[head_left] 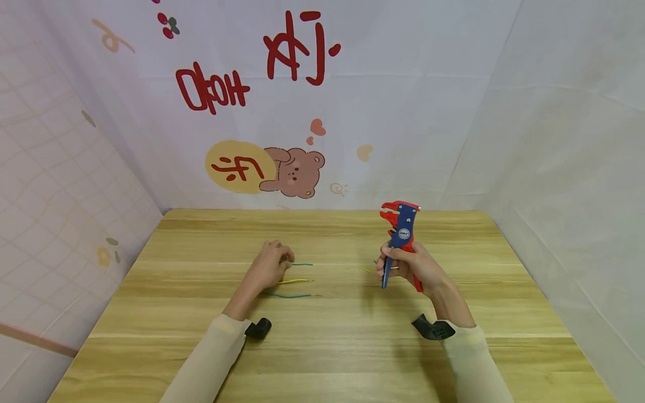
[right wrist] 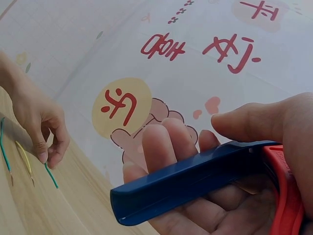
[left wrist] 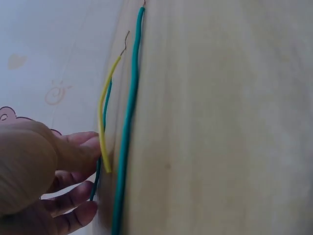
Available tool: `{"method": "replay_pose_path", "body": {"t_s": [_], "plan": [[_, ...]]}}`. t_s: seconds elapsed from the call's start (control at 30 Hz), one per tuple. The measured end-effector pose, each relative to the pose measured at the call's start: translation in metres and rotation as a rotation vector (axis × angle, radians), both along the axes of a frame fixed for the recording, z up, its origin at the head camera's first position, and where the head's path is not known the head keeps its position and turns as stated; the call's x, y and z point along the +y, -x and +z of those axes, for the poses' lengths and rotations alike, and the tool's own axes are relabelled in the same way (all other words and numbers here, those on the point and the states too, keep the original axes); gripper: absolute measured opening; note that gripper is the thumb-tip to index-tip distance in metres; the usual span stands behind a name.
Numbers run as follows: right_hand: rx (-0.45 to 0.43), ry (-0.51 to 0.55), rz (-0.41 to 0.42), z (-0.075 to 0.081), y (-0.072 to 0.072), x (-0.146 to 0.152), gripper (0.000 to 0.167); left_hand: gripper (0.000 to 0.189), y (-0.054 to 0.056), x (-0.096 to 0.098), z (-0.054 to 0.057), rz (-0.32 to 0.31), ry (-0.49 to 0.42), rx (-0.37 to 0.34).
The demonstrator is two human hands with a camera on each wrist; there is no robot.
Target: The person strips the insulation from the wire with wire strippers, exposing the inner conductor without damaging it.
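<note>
My left hand (head_left: 269,264) is low over the table, its thumb and forefinger pinching one end of the farthest green wire (head_left: 303,264). In the right wrist view this green wire (right wrist: 51,176) runs down from the fingertips. Closer to me lie a yellow wire (head_left: 293,281) and another green wire (head_left: 289,295); both show bare metal at their right ends (left wrist: 125,43). My right hand (head_left: 422,264) grips a red and blue wire stripper (head_left: 405,226) by its handles, jaws upward and raised above the table. The blue handle (right wrist: 190,176) crosses my curled fingers.
Small yellow and green bits (head_left: 368,270) lie on the wooden table (head_left: 332,347) beside my right hand. A white printed cloth (head_left: 403,101) hangs behind the table's far edge, and pale cloth walls stand at both sides. Each wrist carries a black camera mount (head_left: 258,328).
</note>
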State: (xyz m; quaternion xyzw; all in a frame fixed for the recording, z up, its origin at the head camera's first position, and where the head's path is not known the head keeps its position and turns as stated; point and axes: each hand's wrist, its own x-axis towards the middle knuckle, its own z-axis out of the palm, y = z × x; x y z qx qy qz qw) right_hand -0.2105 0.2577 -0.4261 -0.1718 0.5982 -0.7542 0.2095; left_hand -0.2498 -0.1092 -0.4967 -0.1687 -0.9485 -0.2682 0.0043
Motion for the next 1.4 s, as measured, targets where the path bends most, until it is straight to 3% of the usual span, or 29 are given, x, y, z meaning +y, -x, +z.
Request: {"method": "replay_pose_path", "body": {"t_s": [0.3,0.57,0.83,1.2,1.4], "plan": [[-0.005,-0.011,0.002,-0.003,-0.001,0.0,0.013,0.017,0.004,0.003,-0.004,-0.02,0.061,-0.009],[-0.004,-0.02,0.008,-0.003,-0.001,-0.001,0.01,0.024,-0.001,0.003,-0.002,-0.039,0.084,-0.023],[-0.001,-0.013,0.028,-0.002,-0.001,-0.002,0.009,0.019,-0.008,0.002,0.011,-0.05,0.011,-0.009],[-0.021,-0.015,0.034,-0.003,-0.003,-0.003,0.011,0.013,-0.017,0.007,0.027,-0.127,-0.117,-0.02],[-0.004,-0.034,0.039,-0.001,-0.003,-0.004,0.011,0.013,-0.022,0.01,0.034,-0.138,-0.172,-0.012]]}}
